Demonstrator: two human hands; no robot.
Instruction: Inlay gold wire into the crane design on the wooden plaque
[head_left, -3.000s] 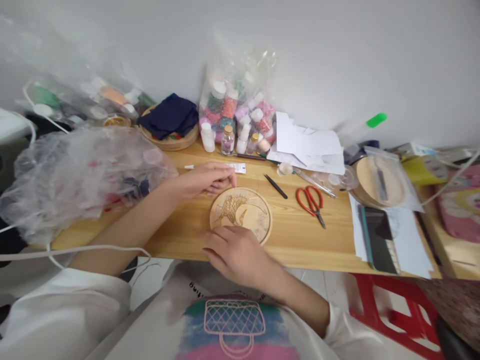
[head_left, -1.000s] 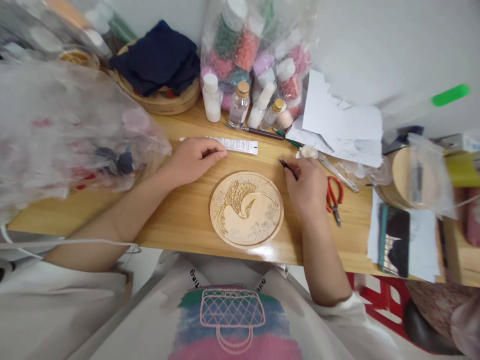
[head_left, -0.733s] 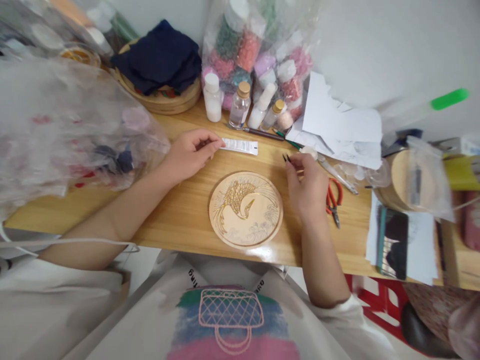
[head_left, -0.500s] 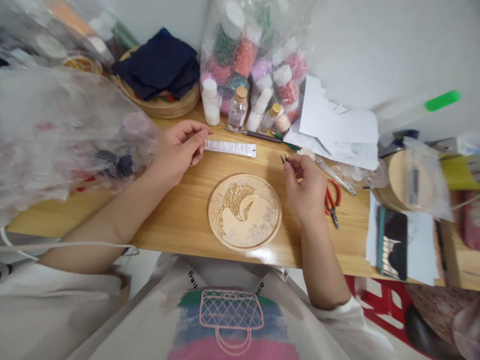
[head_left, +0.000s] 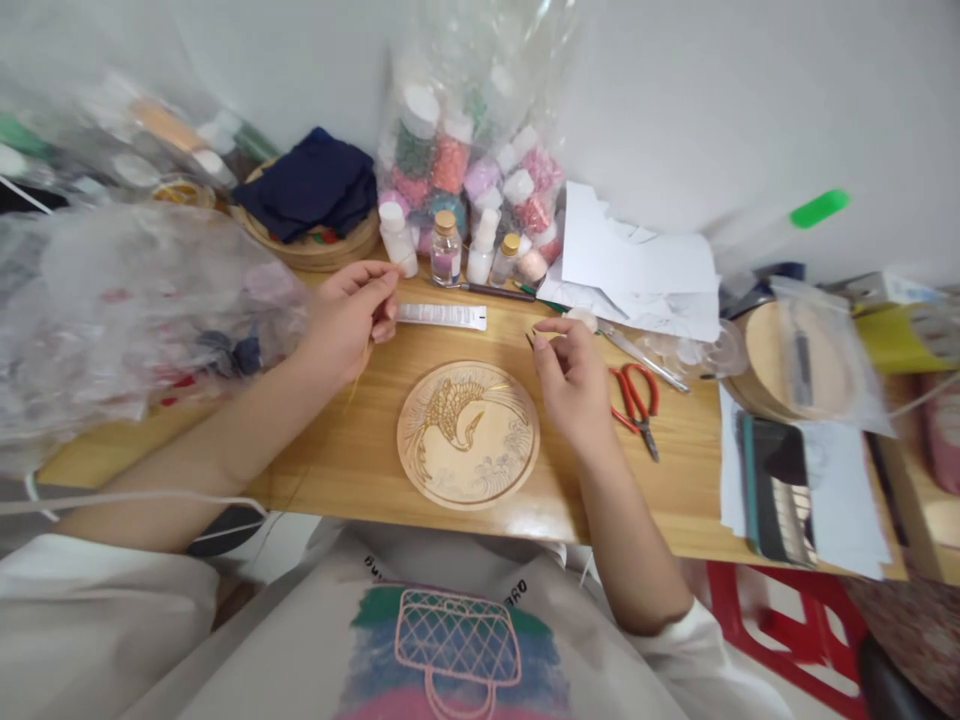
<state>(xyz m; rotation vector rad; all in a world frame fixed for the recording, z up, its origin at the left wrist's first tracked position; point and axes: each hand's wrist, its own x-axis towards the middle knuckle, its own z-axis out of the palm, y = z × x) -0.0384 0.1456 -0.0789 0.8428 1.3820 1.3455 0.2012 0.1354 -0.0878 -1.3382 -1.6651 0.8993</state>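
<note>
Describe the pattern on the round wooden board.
The board shows a bird in gold lines and fine grey swirls, in the head view.

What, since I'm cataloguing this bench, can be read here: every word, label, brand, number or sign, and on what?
No text reads in full.
Shirt: black lettering, broken by folds; no whole word legible.
White tube: printed lines, too small.
Larger gold-capped bottle: label, too small to read.
</note>
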